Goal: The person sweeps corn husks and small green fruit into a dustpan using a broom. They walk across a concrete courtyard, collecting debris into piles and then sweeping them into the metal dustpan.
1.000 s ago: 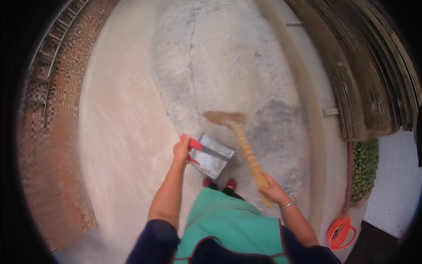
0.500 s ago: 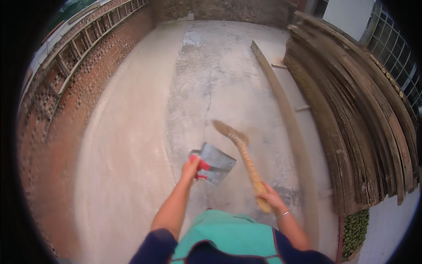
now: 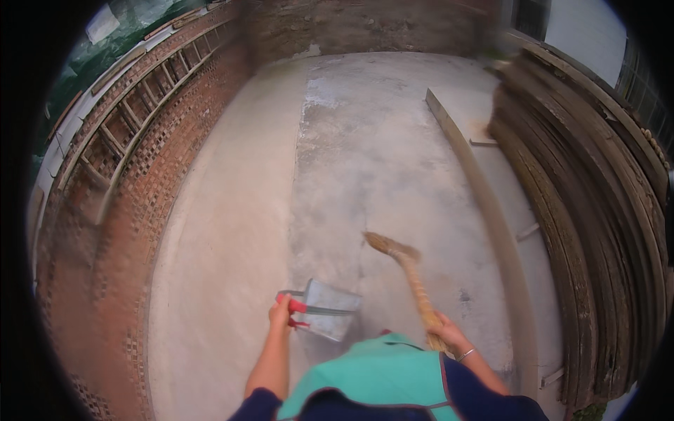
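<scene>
My left hand (image 3: 282,313) is closed round the red handle of a grey metal dustpan (image 3: 330,309), its pan turned toward the right. In my right hand (image 3: 449,332) is a straw hand broom (image 3: 417,288), gripped near the lower end of its pale, wrapped handle. The broom's bristle head points up and to the left, over the concrete floor (image 3: 365,168). Dustpan and broom are apart from each other, with a strip of floor showing between them. Whether the bristles touch the floor I cannot tell.
A long board (image 3: 484,189) runs along the floor on the right. Beyond it lean or lie several weathered wooden planks (image 3: 562,182). A brick wall (image 3: 175,147) with a wooden ladder (image 3: 133,116) lines the left side. At the far end stands a stone wall (image 3: 379,28).
Both hands, with dustpan and broom, now sit lower in the picture. The dustpan has shifted left and the broom slightly right, widening their gap. The view has tilted up, showing more of the far wall.
</scene>
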`<state>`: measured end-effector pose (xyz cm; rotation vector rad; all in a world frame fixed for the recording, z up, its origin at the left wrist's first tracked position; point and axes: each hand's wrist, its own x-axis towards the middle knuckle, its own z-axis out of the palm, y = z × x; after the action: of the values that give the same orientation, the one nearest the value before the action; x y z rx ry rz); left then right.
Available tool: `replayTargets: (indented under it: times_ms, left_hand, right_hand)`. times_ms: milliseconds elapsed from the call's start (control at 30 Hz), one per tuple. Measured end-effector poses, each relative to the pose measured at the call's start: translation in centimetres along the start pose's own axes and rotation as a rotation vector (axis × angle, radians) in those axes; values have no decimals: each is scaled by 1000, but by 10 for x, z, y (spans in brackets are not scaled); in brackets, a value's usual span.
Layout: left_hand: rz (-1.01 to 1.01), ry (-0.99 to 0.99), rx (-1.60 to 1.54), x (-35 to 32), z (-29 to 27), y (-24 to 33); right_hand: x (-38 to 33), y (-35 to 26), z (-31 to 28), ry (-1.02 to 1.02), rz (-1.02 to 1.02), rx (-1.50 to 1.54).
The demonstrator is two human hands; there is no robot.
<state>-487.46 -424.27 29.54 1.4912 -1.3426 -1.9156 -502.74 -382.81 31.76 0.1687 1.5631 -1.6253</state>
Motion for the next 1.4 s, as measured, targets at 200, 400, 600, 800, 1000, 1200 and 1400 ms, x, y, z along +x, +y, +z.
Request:
replayTargets:
  times_ms: [200, 400, 600, 800, 1000, 1200, 1400]
  left_hand:
    - [-20, 128, 14, 123, 24, 94]
    - [10, 138, -59, 300, 81, 173]
    - [42, 109, -26, 480, 161, 303]
    - [25, 138, 47, 654, 260, 408]
    - [-1, 261, -36, 798, 359, 538]
    - [74, 122, -122, 963, 426, 628]
    - [54, 56, -93, 1147, 558, 750]
  right_hand:
    - [173, -138, 39, -63, 61, -58]
    - [340, -261, 120, -84, 61, 8]
    - [484, -367, 157, -24, 66, 48]
    - [666, -451, 171, 17, 36, 54]
    - [855, -597, 199, 44, 120, 128]
    - [1027, -754, 238, 29, 98, 113]
    - [1192, -890, 289, 87, 94, 131]
